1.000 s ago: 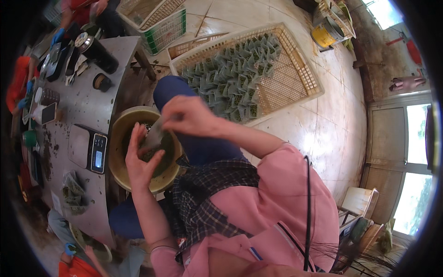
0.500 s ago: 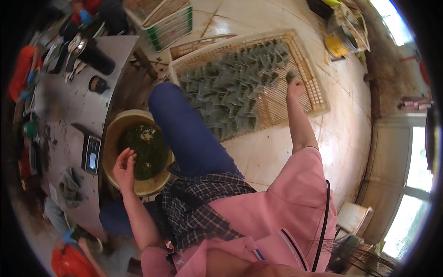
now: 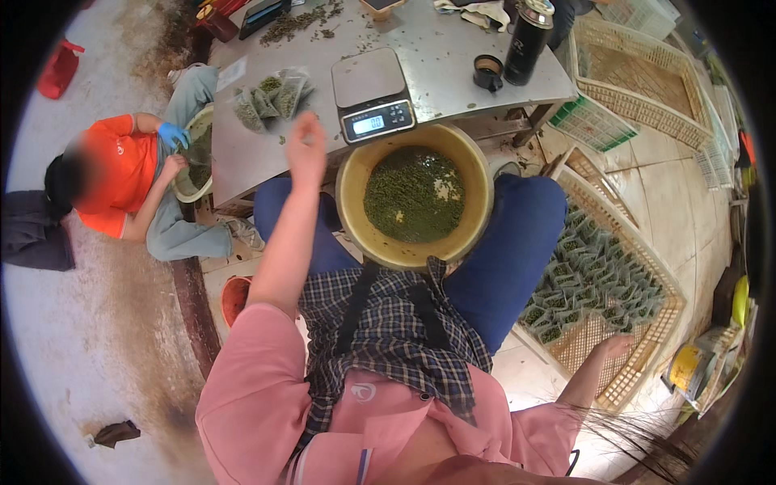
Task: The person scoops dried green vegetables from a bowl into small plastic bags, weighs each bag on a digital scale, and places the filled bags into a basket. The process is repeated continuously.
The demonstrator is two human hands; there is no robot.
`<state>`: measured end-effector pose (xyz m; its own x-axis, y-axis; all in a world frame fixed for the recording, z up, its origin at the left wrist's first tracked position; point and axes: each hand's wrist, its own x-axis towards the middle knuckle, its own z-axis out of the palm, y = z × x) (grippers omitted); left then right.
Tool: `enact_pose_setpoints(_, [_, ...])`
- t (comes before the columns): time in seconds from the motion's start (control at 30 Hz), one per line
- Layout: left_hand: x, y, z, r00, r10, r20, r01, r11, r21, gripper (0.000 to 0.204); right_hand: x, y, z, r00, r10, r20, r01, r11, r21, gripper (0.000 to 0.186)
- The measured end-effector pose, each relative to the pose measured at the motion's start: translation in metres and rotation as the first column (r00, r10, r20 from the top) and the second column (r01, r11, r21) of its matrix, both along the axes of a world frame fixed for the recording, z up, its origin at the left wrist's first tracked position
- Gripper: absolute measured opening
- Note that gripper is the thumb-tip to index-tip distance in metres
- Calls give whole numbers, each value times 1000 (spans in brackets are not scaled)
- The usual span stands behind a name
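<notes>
My left hand [image 3: 305,145] is raised at the table's near edge, left of the digital scale [image 3: 373,105] and just below the clear bags of green granules [image 3: 273,101]; its fingers are loosely bent and apart, holding nothing. My right hand [image 3: 614,346] is low in the plastic crate [image 3: 602,380], beside rows of small filled bags [image 3: 586,283]; its fingers are too small to tell whether they grip anything. A yellow basin [image 3: 349,194] of dark green granules sits between my knees.
A person in orange [image 3: 117,174] sits at the left with another basin [image 3: 190,194]. The metal table [image 3: 444,97] carries a black flask [image 3: 525,61] and a cup [image 3: 487,73]. More crates [image 3: 638,109] stand back right; a yellow can [image 3: 685,368] is at lower right.
My view has turned left toward the table and orange-clad person. My right hand carried a bag from the basin into the crate and stays there. My left hand has moved up from the basin toward the table.
</notes>
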<state>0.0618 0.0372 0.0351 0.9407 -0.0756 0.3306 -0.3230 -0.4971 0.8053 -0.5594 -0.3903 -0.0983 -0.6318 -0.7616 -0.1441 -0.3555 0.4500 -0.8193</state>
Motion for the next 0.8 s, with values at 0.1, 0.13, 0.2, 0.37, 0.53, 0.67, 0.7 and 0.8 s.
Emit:
enact_pose_setpoints(0.1, [130,37,-58,889,374,265,-304,914,-270,40,-35,-6,34,970,-6,-241,-46,977,-207,62])
enact_pose_setpoints(0.13, [158,52,-58,816,476,328,-430,879,-205,38,-28,-4,36,977,52,-209,-102,967,-235,61])
enact_pose_setpoints(0.2, [192,78,-52,616,629,474,-675,732,-93,35,17,11,61,972,184,-146,-220,933,-286,58])
enact_pose_setpoints(0.37, [197,78,-37,867,473,-156,-498,825,-268,23,121,45,115,949,315,-15,-283,831,-479,48])
enact_pose_setpoints(0.53, [155,34,-10,917,342,204,-240,883,-404,16,200,54,133,746,665,25,-524,611,-594,41])
enact_pose_setpoints(0.67, [104,-39,26,978,-32,208,121,895,-429,13,294,99,161,469,877,102,-666,427,-612,43])
enact_pose_setpoints(0.7, [97,-55,26,942,-75,328,169,948,-268,12,314,111,157,370,912,177,-671,394,-628,44])
enact_pose_setpoints(0.8, [82,-100,14,809,-366,459,373,924,79,11,366,151,139,149,941,305,-843,282,-457,37])
